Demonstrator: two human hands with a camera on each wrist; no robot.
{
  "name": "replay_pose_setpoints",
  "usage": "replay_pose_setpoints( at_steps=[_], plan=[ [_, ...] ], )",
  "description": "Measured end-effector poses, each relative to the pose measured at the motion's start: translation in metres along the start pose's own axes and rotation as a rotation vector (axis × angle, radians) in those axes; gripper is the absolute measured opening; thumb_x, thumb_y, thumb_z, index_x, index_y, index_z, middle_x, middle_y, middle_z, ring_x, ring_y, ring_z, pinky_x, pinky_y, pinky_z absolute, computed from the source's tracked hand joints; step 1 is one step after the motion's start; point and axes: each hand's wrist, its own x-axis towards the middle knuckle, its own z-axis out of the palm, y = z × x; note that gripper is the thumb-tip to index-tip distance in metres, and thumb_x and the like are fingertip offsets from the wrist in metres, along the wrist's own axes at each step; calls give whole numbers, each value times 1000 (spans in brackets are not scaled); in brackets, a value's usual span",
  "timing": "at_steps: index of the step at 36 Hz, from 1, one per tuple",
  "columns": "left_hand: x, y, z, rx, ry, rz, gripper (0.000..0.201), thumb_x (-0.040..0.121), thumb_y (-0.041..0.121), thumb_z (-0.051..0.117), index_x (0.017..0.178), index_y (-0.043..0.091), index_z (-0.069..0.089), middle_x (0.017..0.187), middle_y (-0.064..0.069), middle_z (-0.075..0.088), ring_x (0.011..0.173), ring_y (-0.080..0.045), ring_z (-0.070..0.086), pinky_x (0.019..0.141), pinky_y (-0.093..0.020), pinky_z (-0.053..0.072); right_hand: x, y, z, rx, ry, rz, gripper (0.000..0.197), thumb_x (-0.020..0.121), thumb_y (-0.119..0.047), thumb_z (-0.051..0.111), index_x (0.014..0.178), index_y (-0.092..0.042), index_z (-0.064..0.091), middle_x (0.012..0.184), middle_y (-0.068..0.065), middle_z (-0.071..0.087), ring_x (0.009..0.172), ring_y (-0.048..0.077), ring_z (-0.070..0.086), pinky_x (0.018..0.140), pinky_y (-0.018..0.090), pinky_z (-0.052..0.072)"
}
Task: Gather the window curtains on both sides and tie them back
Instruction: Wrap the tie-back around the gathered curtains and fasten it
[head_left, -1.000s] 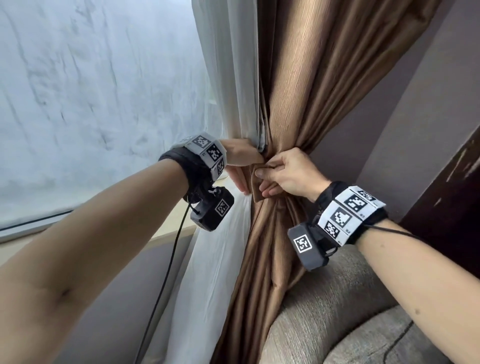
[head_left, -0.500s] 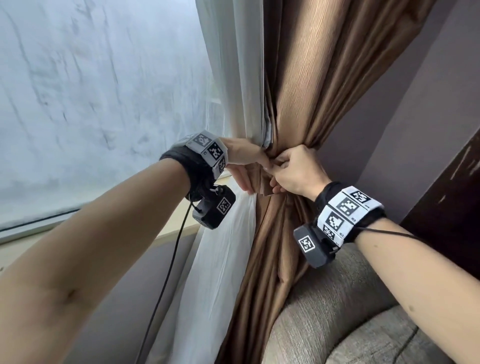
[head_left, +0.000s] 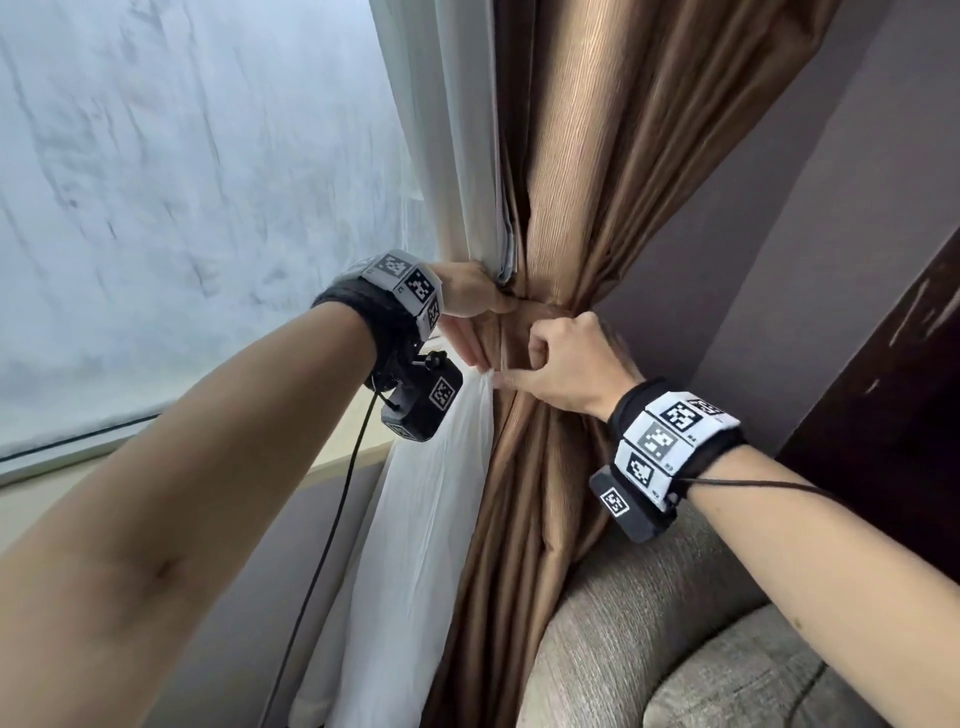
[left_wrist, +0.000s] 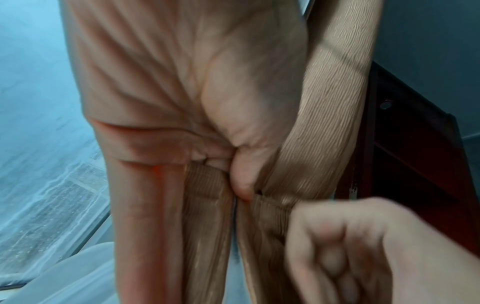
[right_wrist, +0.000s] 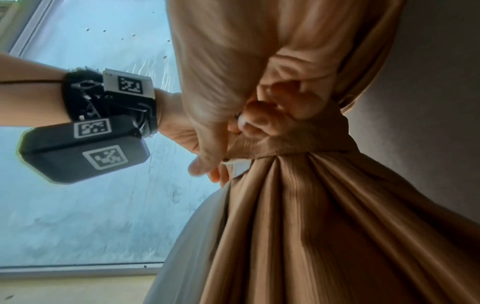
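— Grip of the left hand (head_left: 470, 299): how is it set?

— The tie-back band (right_wrist: 298, 142) is pinched against the gathered brown curtain (head_left: 566, 208), thumb on top, the other fingers laid straight below.

— And the right hand (head_left: 566, 364)?

— Its fingers are curled round the band's end (the view is blurred there). The curtain is bunched at the waist beside the white sheer (head_left: 431, 509), between window (head_left: 182, 208) and grey sofa (head_left: 649, 634).

Pale daylight comes through the frosted window (head_left: 182, 208) at my ten o'clock, above a cream sill (head_left: 343, 447). Grey wall (head_left: 831, 234) at two, dark wooden panel (head_left: 893, 389) at three, grey sofa (head_left: 675, 634) at five.
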Motion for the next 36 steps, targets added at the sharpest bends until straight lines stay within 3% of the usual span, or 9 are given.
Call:
replay_pose_setpoints(
  at_steps=[3,7,14,23,25,27,29,31,36],
  plan=[
    [2,-1,1,15,-15,2,46,103,25,40,109,-17,58,90,-31,70,81,-34,73,78,-41,60,-3,-11,-3,-76,29,-98,32,84,-49,58,84,-17,65,94,12,69,95,33,63,81,36,49],
    [2,-2,1,58,-17,20,47,103,27,41,103,-15,63,87,-30,71,78,-33,73,69,-36,61,-2,-22,-6,-68,-1,-206,23,85,-27,52,87,-8,66,90,18,69,89,37,63,75,36,51],
    [0,-3,4,103,60,19,44,100,19,39,97,-17,65,84,-31,70,70,-35,72,55,-32,59,10,-28,17,-54,-61,-153,30,93,-32,54,97,-4,63,101,21,65,96,40,62,80,38,50],
    [-6,-22,11,251,211,166,39,97,42,49,112,8,63,98,-13,71,83,-23,71,75,-38,59,16,-37,28,-73,-149,-72,38,96,-40,47,115,-12,65,120,16,64,113,35,58,92,37,46],
    [-18,-24,11,385,253,260,33,97,41,50,104,13,64,93,-10,72,82,-23,71,72,-39,60,16,-41,25,-44,-215,-71,32,93,-36,49,107,-13,65,120,14,64,113,34,58,92,34,46],
    [-31,-22,5,525,337,336,32,96,37,54,96,8,67,88,-8,71,79,-23,69,70,-36,59,17,-45,22,-1,-256,-75,15,87,-28,52,82,-16,59,105,14,66,105,32,61,88,32,47],
    [-44,-14,-5,494,445,388,28,94,31,59,95,5,68,90,-6,71,79,-20,69,69,-36,60,17,-47,21,35,-240,-68,29,84,-24,53,59,-16,43,74,10,56,85,29,60,75,29,46],
    [-59,-6,-14,346,498,414,22,94,27,60,96,6,68,90,-6,71,74,-17,72,57,-33,61,13,-48,21,67,-212,-82,41,85,-24,54,51,-22,31,62,5,45,72,23,51,68,29,44],
    [-91,-3,-13,319,545,352,20,94,23,61,86,5,67,82,-5,71,64,-14,72,54,-29,60,4,-58,30,195,-254,-149,37,84,-28,57,53,-10,56,61,4,66,71,22,65,74,29,53]
  ],
)
